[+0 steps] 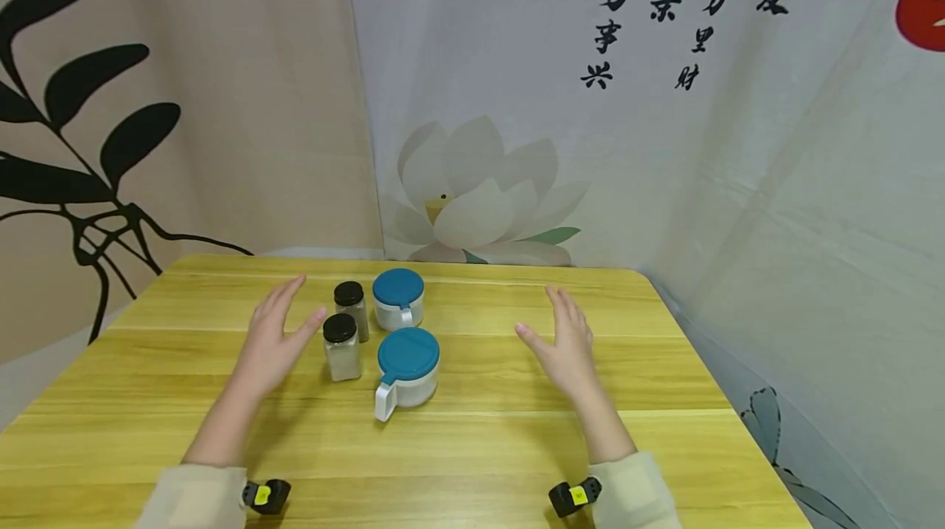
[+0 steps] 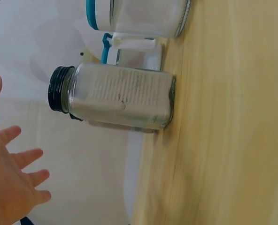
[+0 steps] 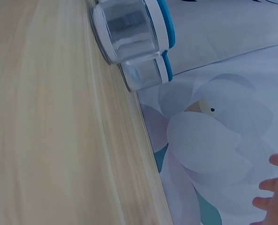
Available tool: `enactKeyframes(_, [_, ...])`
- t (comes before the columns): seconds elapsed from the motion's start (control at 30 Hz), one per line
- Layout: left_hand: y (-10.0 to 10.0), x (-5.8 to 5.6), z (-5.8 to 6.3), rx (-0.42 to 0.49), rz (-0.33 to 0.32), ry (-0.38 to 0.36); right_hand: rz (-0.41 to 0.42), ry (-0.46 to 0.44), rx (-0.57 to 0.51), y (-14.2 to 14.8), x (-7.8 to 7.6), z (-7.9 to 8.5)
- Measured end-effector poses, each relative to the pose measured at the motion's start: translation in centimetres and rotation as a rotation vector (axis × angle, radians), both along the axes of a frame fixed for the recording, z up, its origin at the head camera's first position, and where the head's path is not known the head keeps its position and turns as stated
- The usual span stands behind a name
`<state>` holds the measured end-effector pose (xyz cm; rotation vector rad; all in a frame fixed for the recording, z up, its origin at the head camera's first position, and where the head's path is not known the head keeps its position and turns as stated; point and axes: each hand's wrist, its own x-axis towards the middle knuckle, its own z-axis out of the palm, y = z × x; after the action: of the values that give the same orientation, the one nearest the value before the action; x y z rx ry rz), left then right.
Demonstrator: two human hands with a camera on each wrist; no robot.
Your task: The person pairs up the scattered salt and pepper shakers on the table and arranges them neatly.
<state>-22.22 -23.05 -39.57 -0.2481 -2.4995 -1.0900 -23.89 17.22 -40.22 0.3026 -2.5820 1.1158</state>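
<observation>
My left hand hovers over the table with fingers extended, just left of two glass jars with black screw lids. The nearer jar holds a pale powder, plain in the left wrist view as a square-sided jar; behind it stands the other black-lidded jar. Right of these are two clear jars with blue lids and white handles, the front one and the back one. Off to the right, my right hand is raised with fingers spread, touching nothing.
All the jars stand upright on a yellow wood-grain table. A printed cloth with a lotus and black characters hangs behind the table's far edge. Each wrist wears a small black camera, such as the left one.
</observation>
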Motion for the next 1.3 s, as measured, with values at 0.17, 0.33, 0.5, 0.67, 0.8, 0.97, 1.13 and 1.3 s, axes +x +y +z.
enactKeyframes(0.17, [0.3,0.2,-0.3,0.051,-0.002,-0.023,0.019,0.017,-0.029,-0.8,0.1,-0.2])
enactKeyframes(0.33, [0.5,0.4,-0.8,0.092,-0.001,-0.045,0.034,0.019,-0.052,-1.6,0.3,-0.6])
enactKeyframes(0.5, [0.7,0.4,-1.4,0.125,-0.003,-0.058,0.04,0.013,-0.087,-2.4,0.5,-0.8])
enactKeyframes(0.67, [0.9,0.5,-1.9,0.158,-0.01,-0.052,0.051,0.0,-0.118,-3.1,0.7,-1.1])
enactKeyframes(0.8, [1.1,0.5,-2.1,0.184,-0.013,-0.054,0.053,-0.01,-0.139,-3.6,0.8,-1.2])
enactKeyframes(0.97, [1.2,0.5,-2.4,0.224,-0.008,-0.07,0.061,-0.022,-0.158,-4.3,0.9,-1.4])
enactKeyframes(1.13, [1.4,0.6,-2.5,0.257,-0.005,-0.072,0.059,-0.018,-0.168,-5.0,1.0,-1.6])
enactKeyframes(1.3, [1.5,0.5,-2.8,0.279,-0.008,-0.07,0.063,-0.016,-0.182,-5.7,1.1,-1.7])
